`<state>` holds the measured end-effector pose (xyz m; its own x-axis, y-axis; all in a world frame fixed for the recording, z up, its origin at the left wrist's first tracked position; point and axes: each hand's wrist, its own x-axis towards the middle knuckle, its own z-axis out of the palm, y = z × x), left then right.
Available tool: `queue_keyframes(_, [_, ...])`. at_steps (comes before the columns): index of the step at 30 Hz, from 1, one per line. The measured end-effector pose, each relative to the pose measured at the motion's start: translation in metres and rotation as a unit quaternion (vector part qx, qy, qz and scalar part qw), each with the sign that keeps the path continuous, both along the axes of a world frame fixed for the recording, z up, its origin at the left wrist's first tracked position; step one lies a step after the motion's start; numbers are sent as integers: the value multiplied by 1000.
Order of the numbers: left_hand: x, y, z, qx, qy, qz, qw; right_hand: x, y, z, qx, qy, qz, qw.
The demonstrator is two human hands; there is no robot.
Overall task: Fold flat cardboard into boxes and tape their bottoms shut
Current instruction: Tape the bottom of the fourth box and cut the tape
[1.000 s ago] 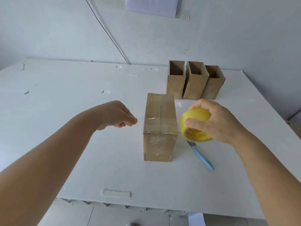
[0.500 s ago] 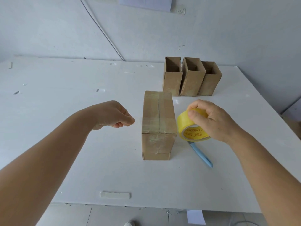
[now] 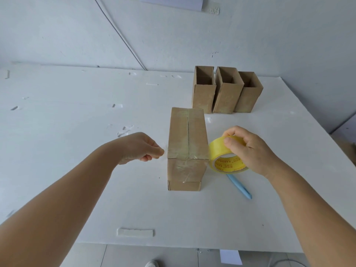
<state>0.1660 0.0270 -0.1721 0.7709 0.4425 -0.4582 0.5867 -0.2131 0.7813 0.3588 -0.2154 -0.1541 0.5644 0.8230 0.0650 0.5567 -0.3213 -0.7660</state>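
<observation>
**Tape roll in hand beside the sealed box**

Our right hand (image 3: 250,149) grips the glossy yellow tape roll (image 3: 223,157), hiding part of a blue knife (image 3: 239,187). Left of it stands the taped cardboard box (image 3: 186,149). Our left hand (image 3: 140,148) is curled; whether it pinches anything, we cannot tell.

A white bench (image 3: 77,132) meets pale grey walls (image 3: 57,31); a thin cable (image 3: 123,37) slants toward twelve o'clock; tiled floor (image 3: 134,255) at six.
</observation>
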Motion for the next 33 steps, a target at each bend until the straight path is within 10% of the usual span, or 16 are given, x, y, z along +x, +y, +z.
queue_keyframes(10, [0, -16, -23, -12, -32, 105, 994, 1, 3, -12, 26, 23, -28, 999])
queue_keyframes(15, [-9, -59, -23, 94, -210, 199, 953, -2, 7, -13, 36, 15, -29, 999])
queue_keyframes(33, [-10, -40, -12, 183, -224, -55, 956, -1, 7, -12, 25, 17, -27, 999])
